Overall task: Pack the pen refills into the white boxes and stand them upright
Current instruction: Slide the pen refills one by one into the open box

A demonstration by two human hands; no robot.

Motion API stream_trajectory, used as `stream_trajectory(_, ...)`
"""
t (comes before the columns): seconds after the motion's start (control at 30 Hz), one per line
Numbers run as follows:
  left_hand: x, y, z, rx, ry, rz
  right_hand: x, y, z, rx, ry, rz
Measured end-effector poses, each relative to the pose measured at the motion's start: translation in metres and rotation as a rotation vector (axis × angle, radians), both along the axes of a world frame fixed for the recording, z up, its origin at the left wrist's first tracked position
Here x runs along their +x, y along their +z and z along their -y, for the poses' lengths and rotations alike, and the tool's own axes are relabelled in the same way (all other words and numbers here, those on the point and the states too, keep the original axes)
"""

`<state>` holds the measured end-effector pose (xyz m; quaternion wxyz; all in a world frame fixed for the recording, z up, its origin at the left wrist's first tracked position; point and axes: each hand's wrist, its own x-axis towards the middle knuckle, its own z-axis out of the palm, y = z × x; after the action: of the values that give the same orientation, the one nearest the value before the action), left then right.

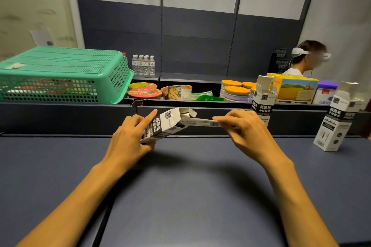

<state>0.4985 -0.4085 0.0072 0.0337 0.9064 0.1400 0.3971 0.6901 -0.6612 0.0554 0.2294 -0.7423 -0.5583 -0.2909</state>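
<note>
Head view: the left hand grips a tilted white box above the bench, open end toward 3 o'clock; the right hand fingers pinch a pack of pen refills partway inside; 2 more open boxes stand upright at 2 o'clock.

A matt, smooth dark worktop is seen; the white box is printed cardboard, the green basket perforated glossy plastic.

The box in the left hand is white with black bands; beyond it, a green basket holds maybe red things.
</note>
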Motion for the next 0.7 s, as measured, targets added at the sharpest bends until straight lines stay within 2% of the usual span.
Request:
stream_trajectory(0.1,0.0,0.001,0.0,0.001,-0.006,0.003,-0.007,0.01,-0.008,0.019,-0.049,0.195)
stream_trajectory(0.27,0.0,0.001,0.001,0.013,-0.008,-0.001,-0.013,0.022,-0.016,0.032,-0.103,0.346)
stream_trajectory(0.47,0.001,0.001,0.003,0.013,-0.028,-0.011,-0.024,0.021,-0.032,0.042,-0.072,0.424)
stream_trajectory(0.7,0.001,0.001,0.001,0.022,-0.019,-0.007,-0.028,0.005,-0.044,0.165,0.015,0.344)
